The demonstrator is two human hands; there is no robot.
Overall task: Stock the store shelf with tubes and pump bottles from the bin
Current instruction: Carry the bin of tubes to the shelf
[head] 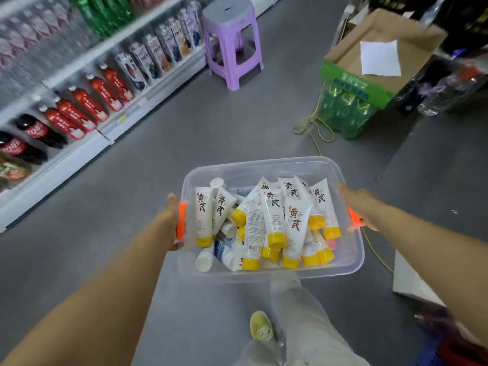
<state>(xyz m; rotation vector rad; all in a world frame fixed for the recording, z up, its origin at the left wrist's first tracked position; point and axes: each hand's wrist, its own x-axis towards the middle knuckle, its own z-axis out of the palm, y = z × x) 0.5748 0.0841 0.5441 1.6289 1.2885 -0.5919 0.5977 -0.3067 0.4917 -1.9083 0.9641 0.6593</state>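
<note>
A clear plastic bin [264, 166] with orange side handles hangs in the air in front of me, above the grey floor. My left hand [170, 220] grips its left orange handle and my right hand [361, 207] grips the right one. Inside lie several white tubes with yellow caps [274, 220], piled loosely, with a few white-and-blue bottles [220, 250] under them at the front left. A store shelf [87, 101] runs along the left, holding rows of drink bottles.
A purple plastic stool [232, 40] stands by the shelf's far end. At the right are an open cardboard box [383, 51] on packs of green bottles [343, 109], a yellow cord [314, 128] on the floor, and a white block [412, 281]. My leg and shoe [261, 326] are below the bin.
</note>
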